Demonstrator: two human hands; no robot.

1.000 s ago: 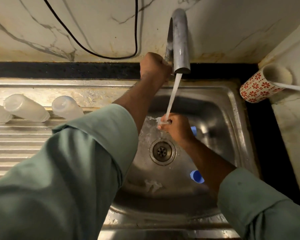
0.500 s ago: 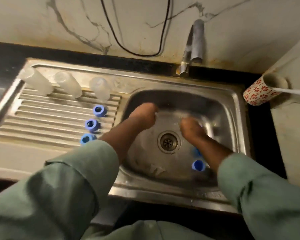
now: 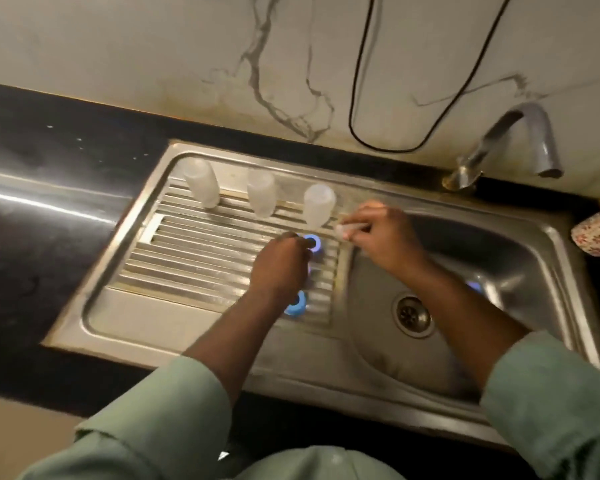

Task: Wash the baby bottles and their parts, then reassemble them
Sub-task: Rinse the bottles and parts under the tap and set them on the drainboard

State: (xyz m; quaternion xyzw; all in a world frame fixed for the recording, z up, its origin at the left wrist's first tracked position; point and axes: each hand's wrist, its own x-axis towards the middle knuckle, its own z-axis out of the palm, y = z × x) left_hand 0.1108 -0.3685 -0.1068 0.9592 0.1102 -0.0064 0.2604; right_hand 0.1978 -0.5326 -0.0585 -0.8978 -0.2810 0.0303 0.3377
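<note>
Head view: both hands moved from basin [image 3: 520,271] to drainboard [image 3: 201,258].

Blue rings [image 3: 313,242], frosted-white bottles [image 3: 318,204], red-flowered cup [image 3: 596,233], green sleeves [image 3: 160,441].

A pale marble-look wall [image 3: 153,46] with grey veins and brownish stains rises behind a glossy black table [image 3: 49,174]. A black cable [image 3: 355,98] loops down the wall. The light seems dim and warm, though the picture is blurred.
</note>
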